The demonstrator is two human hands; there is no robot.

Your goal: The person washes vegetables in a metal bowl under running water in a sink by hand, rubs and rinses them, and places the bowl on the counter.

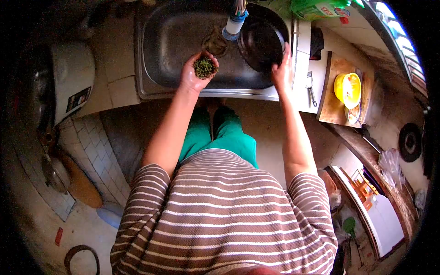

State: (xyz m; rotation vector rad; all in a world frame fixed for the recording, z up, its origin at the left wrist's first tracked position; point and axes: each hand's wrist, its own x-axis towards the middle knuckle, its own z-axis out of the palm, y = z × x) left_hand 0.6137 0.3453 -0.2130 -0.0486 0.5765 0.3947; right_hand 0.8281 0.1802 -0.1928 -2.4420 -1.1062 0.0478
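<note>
My left hand is cupped, palm up, over the front of the metal sink. In it lies a heap of small green beans that look like mung beans. At the sink's right side, my right hand grips the rim of a dark round pan, with the thumb apart from the fingers. The pan rests tilted in the sink, and its far side is partly hidden by the faucet. Behind my left hand the round drain shows in the sink floor.
Right of the sink lie a peeler and a wooden board bearing a yellow bowl. A green bottle is at the back right. A white appliance stands on the left counter. The sink's front edge runs before my body.
</note>
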